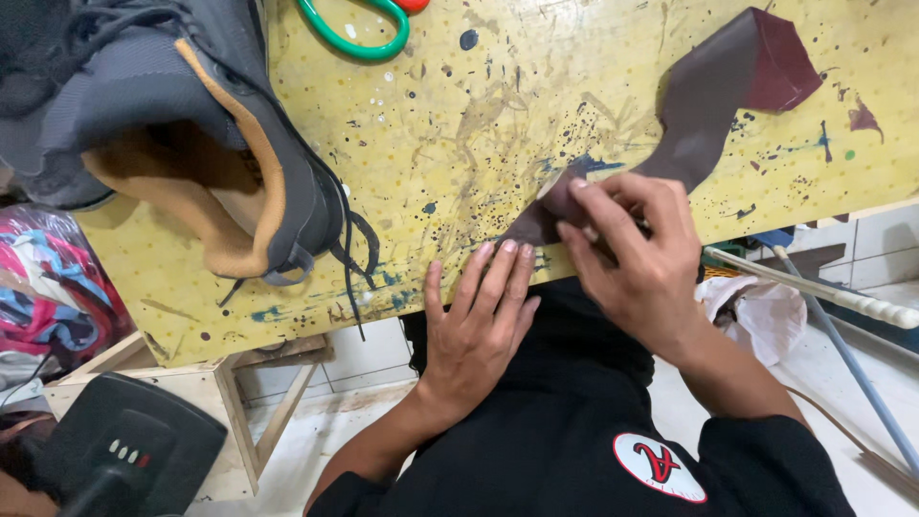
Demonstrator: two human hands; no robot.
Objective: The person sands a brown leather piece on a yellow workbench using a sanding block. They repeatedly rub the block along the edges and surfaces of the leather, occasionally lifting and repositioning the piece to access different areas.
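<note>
A long strip of dark brown leather-like material [704, 105] lies across the yellow, paint-spattered worktable [459, 124], one end folded over to show a reddish side at the upper right. My right hand [637, 254] pinches the strip's near end between thumb and fingers at the table's front edge. My left hand [479, 321] rests flat beside it, fingers together, fingertips pressing on the table edge and touching the strip's tip.
A grey boot [182, 124] with tan lining and loose black laces lies on the table's left. Green-handled scissors [359, 33] sit at the top edge. Below are a wooden stool frame [239, 393], a dark device [124, 450], colourful cloth [48, 287] and poles [842, 297].
</note>
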